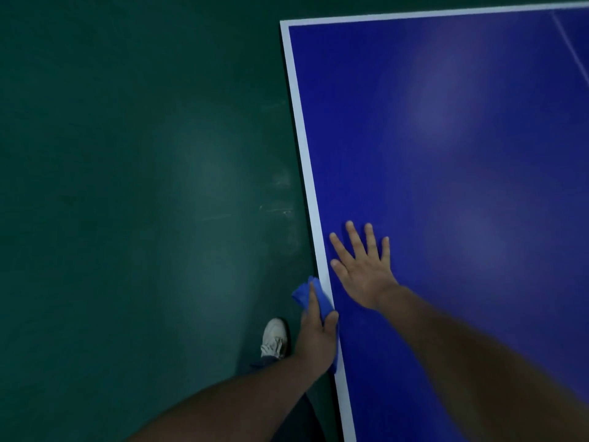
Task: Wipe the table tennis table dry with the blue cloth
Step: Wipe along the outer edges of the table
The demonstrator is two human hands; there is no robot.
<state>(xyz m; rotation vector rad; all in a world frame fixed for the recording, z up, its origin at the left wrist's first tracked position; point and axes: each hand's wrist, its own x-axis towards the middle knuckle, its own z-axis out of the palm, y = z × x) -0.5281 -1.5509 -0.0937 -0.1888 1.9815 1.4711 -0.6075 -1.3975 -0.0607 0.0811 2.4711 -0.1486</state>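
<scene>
My left hand (315,334) grips the blue cloth (303,293) right at the left edge of the desk (446,148), on the near part of that edge. My fingers wrap the bunched cloth from the outer side and my thumb (331,317) lies across it on the white border line (302,122). A wad of cloth sticks out beyond my knuckles on the far side, over the floor, and a thin strip of it shows below my wrist along the edge.

My right hand (363,269) lies just to the right of the cloth, palm down on the blue surface. Its fingers (353,237) are straight and spread, holding nothing and pointing away from me. The two hands are close together but not touching.

The desk top runs away from me to its far left corner, where the white border turns right. A thin white line (573,49) crosses the far right part of it. Soft light patches sheen on the blue.

To the left lies the dark green floor (127,154), scuffed near the desk. My white shoe (274,336) stands on it just left of my left wrist.
</scene>
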